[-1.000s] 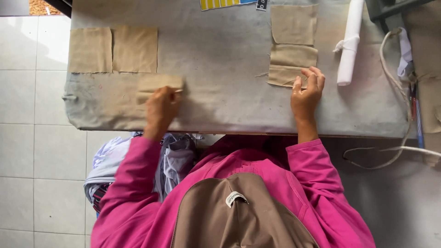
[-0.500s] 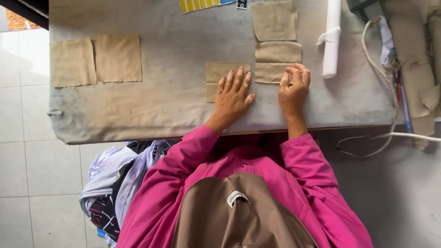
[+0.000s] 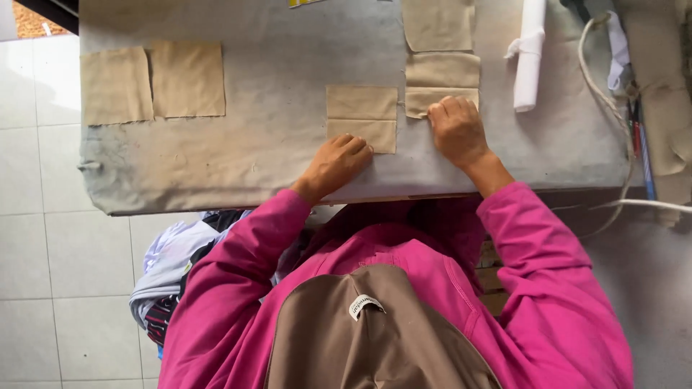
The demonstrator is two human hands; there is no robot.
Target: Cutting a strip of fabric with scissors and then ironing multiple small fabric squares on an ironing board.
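Your left hand [image 3: 337, 164] rests knuckles-up at the near edge of a folded tan fabric piece [image 3: 361, 118] on the padded grey work table [image 3: 274, 144], fingers curled loosely and gripping nothing; the fingertips seem to touch the piece's lower edge, though the angle makes contact hard to confirm. Your right hand [image 3: 455, 131] lies flat just right of that piece, fingers pressing the lowest of three stacked tan patches [image 3: 440, 101], holding it down rather than clasping it.

The folded piece sits near the table's front edge, between your two hands, with a crease running across its middle. Beyond the pressed patch, a second tan patch [image 3: 442, 70] and a third [image 3: 437, 23] run in a line toward the table's far edge. Farther right of the folded piece lies a white rolled cloth [image 3: 530, 61], then a pale cord [image 3: 602, 86] looping by the table's right end. Well left of the folded piece, two more tan squares [image 3: 151, 83] lie side by side, overlapping slightly.

The table cover is stained and grey. Bare cloth stretches between the folded piece and the two squares. White floor tiles [image 3: 43, 252] show left of the table, with a heap of clothing [image 3: 169, 266] below its front edge.
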